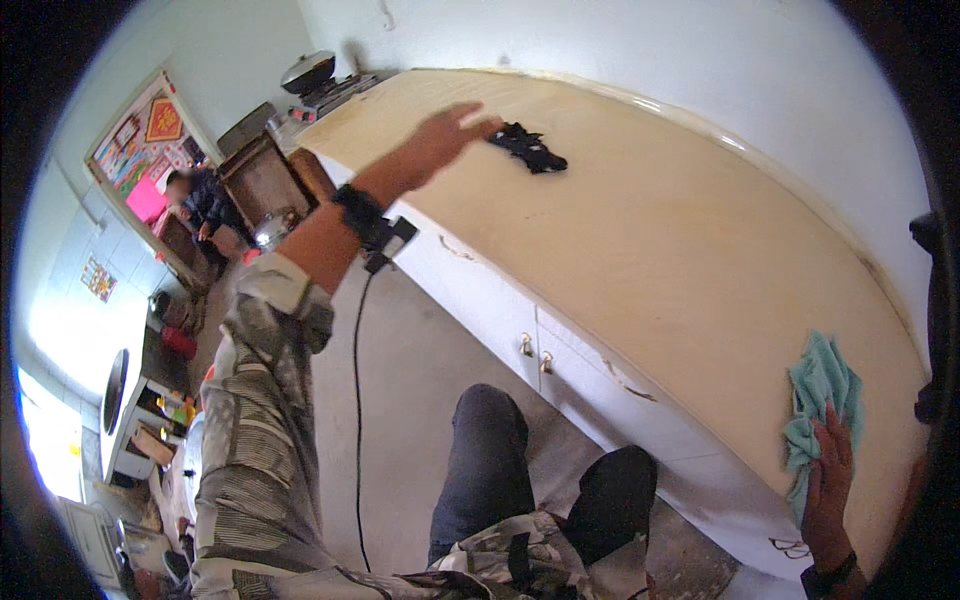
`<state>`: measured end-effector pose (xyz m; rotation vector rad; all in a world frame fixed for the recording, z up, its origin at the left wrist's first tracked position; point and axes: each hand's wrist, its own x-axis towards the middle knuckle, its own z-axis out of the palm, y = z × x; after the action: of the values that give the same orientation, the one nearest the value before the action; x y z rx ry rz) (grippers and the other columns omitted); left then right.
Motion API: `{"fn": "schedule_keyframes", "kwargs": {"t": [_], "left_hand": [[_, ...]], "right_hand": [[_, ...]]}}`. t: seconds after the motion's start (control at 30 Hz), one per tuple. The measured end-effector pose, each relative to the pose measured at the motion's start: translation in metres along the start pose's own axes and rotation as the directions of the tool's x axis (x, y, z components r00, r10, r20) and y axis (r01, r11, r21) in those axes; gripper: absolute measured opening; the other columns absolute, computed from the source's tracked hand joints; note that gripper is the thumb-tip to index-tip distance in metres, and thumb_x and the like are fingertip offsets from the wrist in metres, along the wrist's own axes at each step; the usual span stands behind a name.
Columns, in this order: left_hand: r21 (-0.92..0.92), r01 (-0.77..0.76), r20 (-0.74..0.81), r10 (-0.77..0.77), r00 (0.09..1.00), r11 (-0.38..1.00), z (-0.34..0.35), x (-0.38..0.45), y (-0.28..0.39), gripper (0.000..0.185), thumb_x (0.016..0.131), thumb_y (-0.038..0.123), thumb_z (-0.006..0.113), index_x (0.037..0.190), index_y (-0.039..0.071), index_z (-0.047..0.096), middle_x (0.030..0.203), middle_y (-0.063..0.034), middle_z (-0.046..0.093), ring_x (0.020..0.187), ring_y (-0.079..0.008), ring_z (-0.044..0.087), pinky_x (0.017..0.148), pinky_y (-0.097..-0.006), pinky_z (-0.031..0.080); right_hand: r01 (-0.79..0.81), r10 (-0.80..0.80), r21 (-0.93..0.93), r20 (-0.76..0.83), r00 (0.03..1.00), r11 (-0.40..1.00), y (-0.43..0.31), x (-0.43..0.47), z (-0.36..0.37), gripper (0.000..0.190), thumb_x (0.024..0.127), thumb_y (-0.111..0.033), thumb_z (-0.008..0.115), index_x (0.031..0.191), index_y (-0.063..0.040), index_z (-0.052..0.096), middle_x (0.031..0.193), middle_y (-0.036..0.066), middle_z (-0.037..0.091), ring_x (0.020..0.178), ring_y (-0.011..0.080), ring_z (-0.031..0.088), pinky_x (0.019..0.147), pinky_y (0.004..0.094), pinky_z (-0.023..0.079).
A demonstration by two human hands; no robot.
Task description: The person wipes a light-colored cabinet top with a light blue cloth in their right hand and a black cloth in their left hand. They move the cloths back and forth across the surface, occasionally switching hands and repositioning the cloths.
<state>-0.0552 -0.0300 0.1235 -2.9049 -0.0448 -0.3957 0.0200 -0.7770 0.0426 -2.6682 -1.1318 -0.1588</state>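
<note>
My left hand reaches over the pale beige countertop, fingers extended and slightly blurred. Its fingertips are at the left end of a crumpled black cloth; whether they touch it I cannot tell. On the counter's right part, my right hand presses on a rumpled teal cloth, which spreads out beyond the fingers and beside the palm. A black strap with a small device wraps my left wrist, and a black cable hangs from it.
White cabinet doors with metal handles run below the counter's edge. A lidded wok sits on a gas stove at the far end. A person is by the doorway. A wooden cabinet stands past the counter.
</note>
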Motion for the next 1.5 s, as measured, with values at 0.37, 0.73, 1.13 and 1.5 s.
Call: {"fn": "schedule_keyframes", "kwargs": {"t": [0.37,0.73,1.13,1.5], "left_hand": [[-0.415,0.552,0.332,-0.445,0.832,0.723,0.102,0.114,0.016,0.095,0.099,0.072,0.063,0.156,-0.002,0.046,0.16,-0.028,0.042,0.145,-0.0388,0.047,0.12,-0.0502,0.043],[-0.117,-0.063,0.291,0.095,0.952,0.991,0.098,0.101,0.065,0.058,0.105,0.031,0.065,0.158,0.01,0.051,0.169,-0.028,0.038,0.158,-0.0449,0.035,0.132,-0.051,0.029],[-0.432,-0.391,-0.203,0.335,0.92,0.813,0.048,-0.031,0.237,0.059,0.11,0.041,0.055,0.153,0.0,0.055,0.159,-0.0279,0.052,0.152,-0.046,0.044,0.128,-0.0514,0.034],[0.012,0.163,0.003,-0.163,0.987,0.986,0.102,-0.073,-0.065,0.021,0.107,0.015,0.052,0.121,0.0,0.059,0.158,-0.0254,0.054,0.143,-0.0478,0.054,0.115,-0.0499,0.052]], "right_hand": [[-0.028,0.027,-0.031,-0.01,1.0,0.999,-0.008,0.002,-0.005,0.042,0.11,-0.018,0.043,0.148,-0.009,0.059,0.169,0.023,0.044,0.156,0.0507,0.037,0.13,0.0624,0.023],[-0.042,0.045,-0.109,0.027,0.999,0.993,0.001,0.002,-0.002,0.045,0.116,-0.032,0.038,0.149,-0.01,0.059,0.17,0.022,0.042,0.158,0.0479,0.036,0.131,0.0609,0.023],[-0.017,0.017,-0.006,-0.026,1.0,1.0,0.01,-0.004,0.008,0.047,0.112,-0.014,0.043,0.157,-0.01,0.055,0.173,0.015,0.041,0.162,0.0358,0.033,0.135,0.0507,0.019],[-0.053,0.053,-0.049,-0.007,0.999,0.997,0.013,-0.004,0.009,0.047,0.112,-0.014,0.042,0.157,-0.011,0.055,0.173,0.015,0.04,0.162,0.0359,0.032,0.135,0.0514,0.019]]}}
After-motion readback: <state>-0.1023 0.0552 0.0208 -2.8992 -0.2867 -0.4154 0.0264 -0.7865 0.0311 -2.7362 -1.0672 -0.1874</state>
